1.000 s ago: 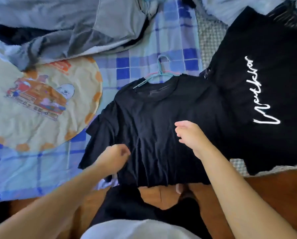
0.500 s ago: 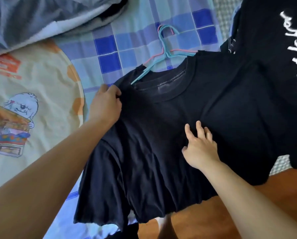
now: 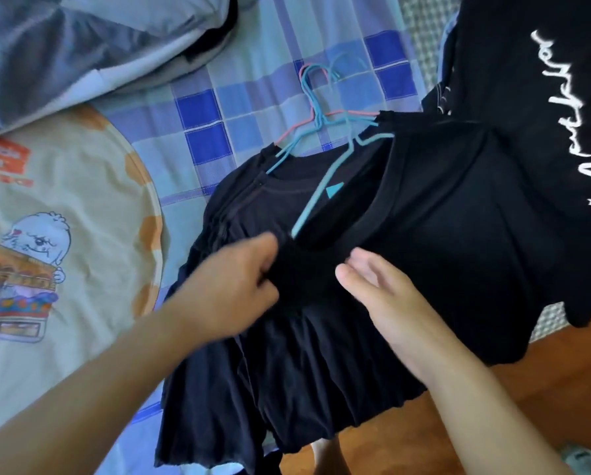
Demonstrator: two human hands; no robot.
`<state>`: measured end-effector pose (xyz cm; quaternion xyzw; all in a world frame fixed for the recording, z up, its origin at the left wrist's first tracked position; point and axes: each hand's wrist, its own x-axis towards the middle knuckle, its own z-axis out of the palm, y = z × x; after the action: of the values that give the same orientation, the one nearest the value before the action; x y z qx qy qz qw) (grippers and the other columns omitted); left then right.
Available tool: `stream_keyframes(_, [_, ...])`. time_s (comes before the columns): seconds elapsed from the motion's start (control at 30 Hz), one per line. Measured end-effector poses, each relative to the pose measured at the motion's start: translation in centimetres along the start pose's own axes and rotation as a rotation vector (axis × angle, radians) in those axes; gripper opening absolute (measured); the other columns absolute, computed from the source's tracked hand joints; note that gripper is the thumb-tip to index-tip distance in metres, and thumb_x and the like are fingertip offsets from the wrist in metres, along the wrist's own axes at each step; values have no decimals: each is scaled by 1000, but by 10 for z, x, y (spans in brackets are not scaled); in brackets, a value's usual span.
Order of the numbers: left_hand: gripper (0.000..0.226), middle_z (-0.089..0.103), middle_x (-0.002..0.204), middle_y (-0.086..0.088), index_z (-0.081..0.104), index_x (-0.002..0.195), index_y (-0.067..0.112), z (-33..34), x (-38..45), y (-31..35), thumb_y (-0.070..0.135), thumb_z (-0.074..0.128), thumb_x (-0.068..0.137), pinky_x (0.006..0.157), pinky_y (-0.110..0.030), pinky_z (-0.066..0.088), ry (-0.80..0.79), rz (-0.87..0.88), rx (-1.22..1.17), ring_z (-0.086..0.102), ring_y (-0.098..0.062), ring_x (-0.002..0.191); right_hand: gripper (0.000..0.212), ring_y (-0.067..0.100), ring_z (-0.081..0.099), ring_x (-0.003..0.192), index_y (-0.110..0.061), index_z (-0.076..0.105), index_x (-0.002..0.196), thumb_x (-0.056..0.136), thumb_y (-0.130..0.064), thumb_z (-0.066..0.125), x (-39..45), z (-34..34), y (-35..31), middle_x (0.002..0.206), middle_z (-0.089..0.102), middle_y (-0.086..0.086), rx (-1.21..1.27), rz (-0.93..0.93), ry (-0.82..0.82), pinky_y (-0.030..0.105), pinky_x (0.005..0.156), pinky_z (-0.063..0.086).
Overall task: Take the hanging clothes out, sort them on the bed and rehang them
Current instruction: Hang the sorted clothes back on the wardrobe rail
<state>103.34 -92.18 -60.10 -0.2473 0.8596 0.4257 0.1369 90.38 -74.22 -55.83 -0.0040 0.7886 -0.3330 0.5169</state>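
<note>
Black t-shirt on a blue hanger at the bed's near edge, hem hanging over it, left hand pinching the bunched collar fabric, right hand flat beside it, fingers straight, lettered black shirt toward the right edge.

home bedroom, checked bedsheet, wooden floor

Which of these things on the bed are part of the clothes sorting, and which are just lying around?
Part of the job:
black shirts
hangers
lettered black shirt
left hand, gripping a shirt
right hand

Lying about:
cartoon cushion
checked sheet
grey bedding
</note>
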Motion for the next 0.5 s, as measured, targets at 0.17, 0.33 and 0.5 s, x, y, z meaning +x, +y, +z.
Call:
stream_keyframes(0.17, [26,45,104,10,42,119,33,65,-47,5,21,50,97,75,-27,47,-197,205,117,58,-14,93,79,2,56,124,-45,44,141,69,-50,75,-14,31,35,134,59,-17,360,15,242,37,108,45])
stream_keyframes(0.33, [26,53,107,10,56,126,36,69,-16,-4,32,47,102,84,-32,54,-353,385,224,61,-13,92,25,9,69,102,-30,64,116,91,-32,67,-2,29,56,106,72,-6,506,82,465,39,98,52])
stream_keyframes(0.5, [26,57,101,8,65,122,26,38,50,-14,24,55,98,91,-37,52,-16,206,59,60,-14,94,16,19,69,86,-8,66,104,100,-13,51,35,10,69,99,71,12,768,371,582,32,83,53])
